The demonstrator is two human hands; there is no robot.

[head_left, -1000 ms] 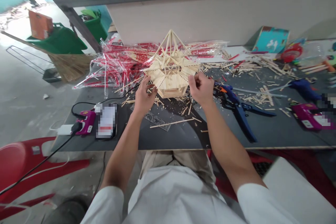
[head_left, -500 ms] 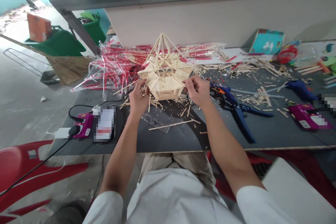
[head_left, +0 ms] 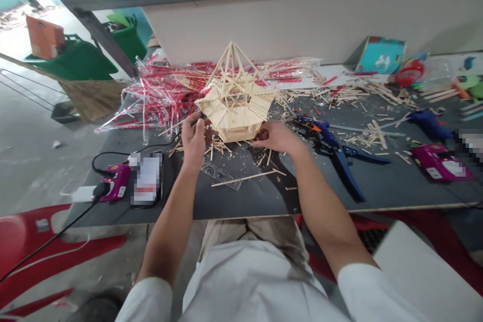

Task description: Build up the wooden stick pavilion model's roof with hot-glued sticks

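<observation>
A pavilion model built from pale wooden sticks (head_left: 234,105) stands on the dark tabletop (head_left: 245,196), with a pointed open-frame top and a solid many-sided lower part. My right hand (head_left: 275,138) lies flat-fingered against the model's lower right side, fingertips on its base. My left hand (head_left: 193,141) is raised at the model's lower left, its fingers curled and pinched close to the model. Whether those fingers hold a small piece is hidden. Loose sticks and chips (head_left: 219,148) lie around the base.
Bundles of red-wrapped sticks in clear plastic (head_left: 158,95) lie behind and left of the model. A blue glue gun (head_left: 339,156) sits to the right, near stick scraps. A clear ruler (head_left: 221,176), a blurred phone (head_left: 147,178) and a magenta device (head_left: 116,183) lie near the front edge.
My right hand has moved down from the model's right roof edge to its base. My left hand has shifted slightly up and left. The view has drifted slightly left.
</observation>
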